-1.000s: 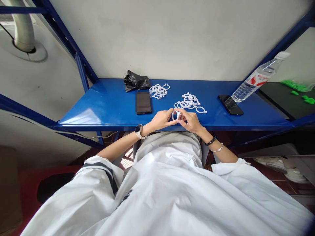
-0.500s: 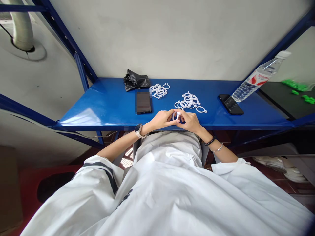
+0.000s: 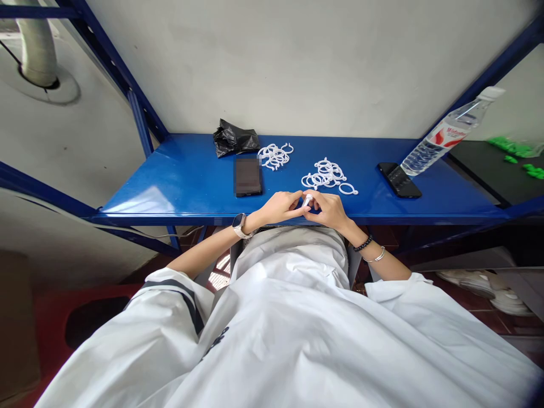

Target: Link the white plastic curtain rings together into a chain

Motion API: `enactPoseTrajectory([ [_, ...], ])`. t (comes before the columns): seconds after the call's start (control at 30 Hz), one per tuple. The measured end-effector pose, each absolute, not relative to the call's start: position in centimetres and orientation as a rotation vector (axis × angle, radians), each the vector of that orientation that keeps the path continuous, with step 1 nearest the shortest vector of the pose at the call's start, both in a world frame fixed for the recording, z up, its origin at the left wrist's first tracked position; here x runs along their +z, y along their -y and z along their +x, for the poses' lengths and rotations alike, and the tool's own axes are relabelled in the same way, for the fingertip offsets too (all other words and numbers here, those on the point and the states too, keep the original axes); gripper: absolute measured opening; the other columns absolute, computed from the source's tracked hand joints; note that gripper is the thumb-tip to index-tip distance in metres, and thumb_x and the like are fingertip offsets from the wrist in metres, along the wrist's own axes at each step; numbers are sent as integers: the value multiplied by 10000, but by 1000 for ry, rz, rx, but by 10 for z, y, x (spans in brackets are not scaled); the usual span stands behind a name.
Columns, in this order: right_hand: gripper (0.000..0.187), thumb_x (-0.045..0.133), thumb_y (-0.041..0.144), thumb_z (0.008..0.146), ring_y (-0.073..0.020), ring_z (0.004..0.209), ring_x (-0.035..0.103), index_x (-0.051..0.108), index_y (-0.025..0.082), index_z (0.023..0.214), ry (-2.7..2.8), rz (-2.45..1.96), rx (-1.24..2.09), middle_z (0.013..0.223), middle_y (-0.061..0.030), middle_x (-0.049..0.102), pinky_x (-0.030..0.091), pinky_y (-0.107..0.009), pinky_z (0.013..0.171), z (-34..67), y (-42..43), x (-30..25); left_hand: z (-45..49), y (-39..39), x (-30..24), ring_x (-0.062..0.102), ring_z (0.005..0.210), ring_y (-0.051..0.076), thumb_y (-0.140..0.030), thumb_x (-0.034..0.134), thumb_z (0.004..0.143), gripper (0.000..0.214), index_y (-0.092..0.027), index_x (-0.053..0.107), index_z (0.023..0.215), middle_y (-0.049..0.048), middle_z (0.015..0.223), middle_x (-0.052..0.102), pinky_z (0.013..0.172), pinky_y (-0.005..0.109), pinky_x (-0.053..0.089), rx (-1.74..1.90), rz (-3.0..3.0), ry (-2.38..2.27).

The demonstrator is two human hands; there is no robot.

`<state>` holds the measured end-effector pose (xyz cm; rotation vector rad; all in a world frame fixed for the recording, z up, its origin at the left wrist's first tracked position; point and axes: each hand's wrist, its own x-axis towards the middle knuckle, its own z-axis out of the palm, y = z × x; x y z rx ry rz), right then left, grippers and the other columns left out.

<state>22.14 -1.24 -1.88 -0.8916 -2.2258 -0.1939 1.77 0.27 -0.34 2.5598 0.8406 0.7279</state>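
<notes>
My left hand (image 3: 278, 207) and my right hand (image 3: 329, 209) meet at the front edge of the blue shelf (image 3: 187, 181), fingers pinched together on one white plastic ring (image 3: 306, 199). Only a small part of the ring shows between the fingertips. Just beyond my hands lies a pile of white rings (image 3: 326, 174), with a single ring (image 3: 348, 190) loose at its right. A second, smaller pile of rings (image 3: 275, 156) lies farther back, left of the first. A watch is on my left wrist, bracelets on my right.
A dark phone (image 3: 248, 177) lies face up left of my hands, a crumpled black bag (image 3: 235, 140) behind it. Another phone (image 3: 399, 180) and a tilted water bottle (image 3: 446, 135) are at the right. Green pieces (image 3: 516, 152) lie on a dark surface far right.
My fingers have closed in over the ring, so less of it shows than a second ago. The hands stay in the same place at the shelf's front edge.
</notes>
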Motion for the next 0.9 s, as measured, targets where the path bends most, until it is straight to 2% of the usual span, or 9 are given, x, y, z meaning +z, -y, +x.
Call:
enactPoseTrajectory([
  [0.1,223,577,364,849,-134,499,553,605,202,1000,2187,-905,-214,606,30,609,399,-245,532,221,12,-20,18,-2,-1,444,508,118,-593,313,975,472,-179,501,849,-3,626,557,533,250,296,721,2558,-837],
  [0.37,228,595,363,814,-146,497,544,602,190,962,2159,-977,-295,584,28,599,364,-263,522,219,14,-21,18,-2,-3,443,502,122,-566,251,1003,486,-192,465,778,1,622,542,543,264,298,735,2622,-832],
  [0.47,135,557,326,859,-150,519,556,581,199,821,2155,-955,-359,597,9,617,357,-272,535,217,15,-18,18,-4,-5,454,515,126,-510,197,1025,488,-193,465,769,11,637,548,557,268,306,760,2643,-801],
  [0.57,226,491,280,929,-146,509,533,542,207,722,2200,-950,-399,561,5,588,335,-277,538,216,14,-17,18,-5,-6,480,531,134,-463,176,1036,478,-194,476,778,20,648,559,571,268,323,777,2648,-790],
  [0.9,270,399,252,972,-155,525,526,539,202,747,2237,-964,-375,579,-12,593,313,-289,561,218,14,-17,19,-4,-8,521,551,158,-474,139,1037,500,-194,497,829,40,668,583,561,273,302,729,2686,-906],
])
